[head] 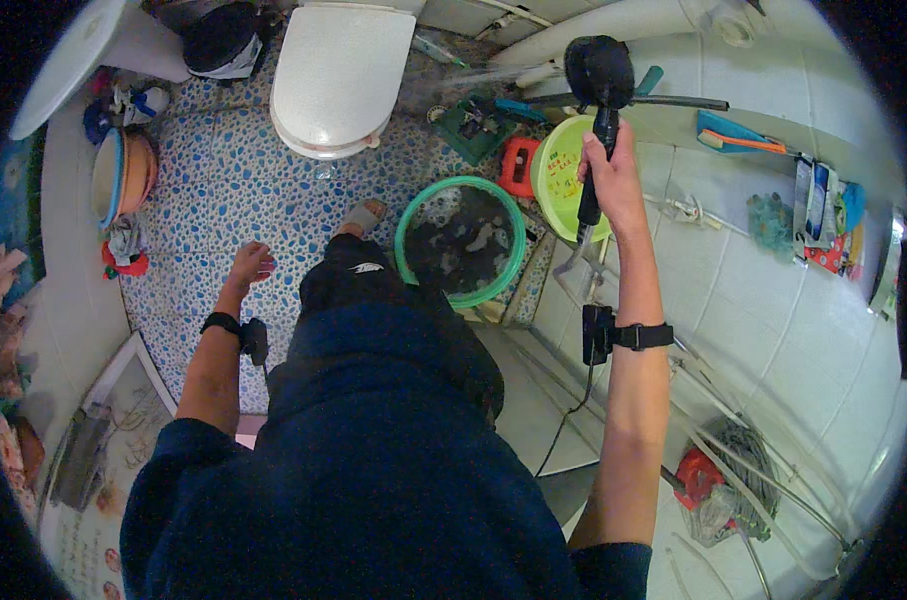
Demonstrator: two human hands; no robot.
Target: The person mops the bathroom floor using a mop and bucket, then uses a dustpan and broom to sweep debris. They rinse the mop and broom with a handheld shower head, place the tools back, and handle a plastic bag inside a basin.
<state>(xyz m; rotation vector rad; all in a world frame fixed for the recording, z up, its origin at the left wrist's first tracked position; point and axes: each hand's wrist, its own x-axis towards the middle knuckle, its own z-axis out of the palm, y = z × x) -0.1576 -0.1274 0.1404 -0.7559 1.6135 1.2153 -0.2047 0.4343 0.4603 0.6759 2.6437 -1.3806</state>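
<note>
My right hand (609,180) grips the handle of a black handheld shower head (600,71), raised at the right. Thin jets of water leave it leftward, towards the corner behind the white toilet (342,75), whose lid is down. Below the handle stands a lime-green plastic basin (562,176), partly hidden by my forearm. Beside my legs is a green-rimmed tub (404,238) of dark, foamy water; anything beneath the surface is hidden. My left hand (252,262) hangs over the pebble-patterned floor (236,180) with loosely bent fingers and nothing in it.
A red plastic stool (518,166) and a dark green tray (474,129) are near the tub. Stacked basins (127,172) line the left wall, with a black bin (224,41) farther back. A brush (742,141) rests on the right ledge. Pipes (768,465) run along the right wall.
</note>
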